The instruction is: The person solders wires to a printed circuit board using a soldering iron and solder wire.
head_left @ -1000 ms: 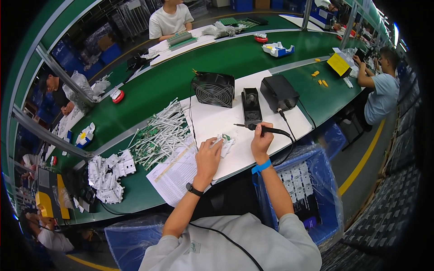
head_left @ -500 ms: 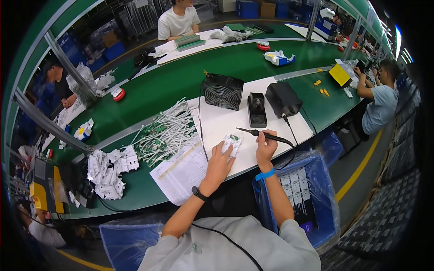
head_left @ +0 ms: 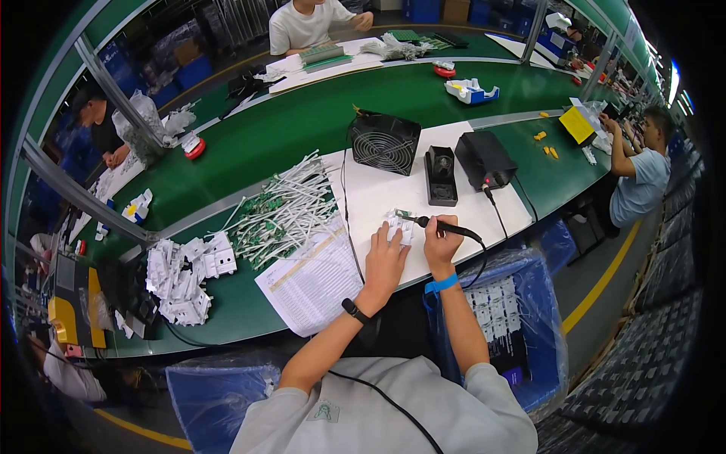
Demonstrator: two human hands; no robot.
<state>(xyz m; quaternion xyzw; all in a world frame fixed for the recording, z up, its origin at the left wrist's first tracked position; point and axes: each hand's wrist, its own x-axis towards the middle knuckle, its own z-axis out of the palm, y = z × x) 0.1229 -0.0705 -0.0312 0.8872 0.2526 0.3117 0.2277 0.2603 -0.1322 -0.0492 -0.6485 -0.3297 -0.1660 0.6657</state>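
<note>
My right hand (head_left: 442, 246) is closed around the handle of a soldering iron (head_left: 452, 227), whose cord trails off to the right. The iron's tip lies over a small green circuit board (head_left: 404, 215) in a white plastic housing (head_left: 395, 227). With its fingers at the near edge of that housing, my left hand (head_left: 385, 261) holds it against the white sheet (head_left: 376, 198); part of the housing is hidden under the fingers. Whether the tip touches the board is too small to tell.
A black fan (head_left: 384, 144), a soldering iron stand (head_left: 440, 178) and a black power unit (head_left: 485, 160) stand beyond my hands. Left lie wired circuit boards (head_left: 283, 208), a printed paper (head_left: 306, 291) and white housings (head_left: 181, 280). A lined blue bin (head_left: 548, 333) sits at the right; co-workers sit around.
My right hand has brought the soldering iron down and left, so its tip is now over the circuit board. My left hand stays on the housing. The view has shifted slightly.
</note>
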